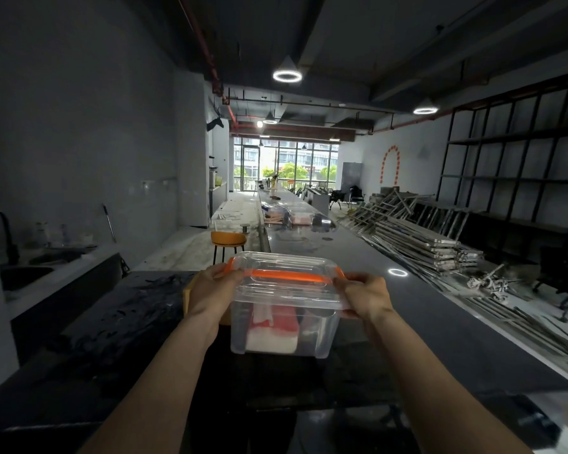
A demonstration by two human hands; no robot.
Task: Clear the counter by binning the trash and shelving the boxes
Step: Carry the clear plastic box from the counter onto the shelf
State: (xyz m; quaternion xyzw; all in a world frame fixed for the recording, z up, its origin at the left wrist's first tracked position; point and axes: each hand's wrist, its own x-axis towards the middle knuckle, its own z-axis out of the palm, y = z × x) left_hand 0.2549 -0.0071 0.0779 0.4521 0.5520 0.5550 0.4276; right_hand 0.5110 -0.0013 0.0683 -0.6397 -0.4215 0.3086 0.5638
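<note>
While your left hand [210,290] and right hand [364,294] clamp the clear box [282,309] by its rim above the counter [440,322], fingers curled tight, its red-and-white contents stay blurred.

hands [210,290]: 2 | clear box [286,309]: 1 | orange stool [228,239]: 1 | ring lamps [287,76]: 3
</note>
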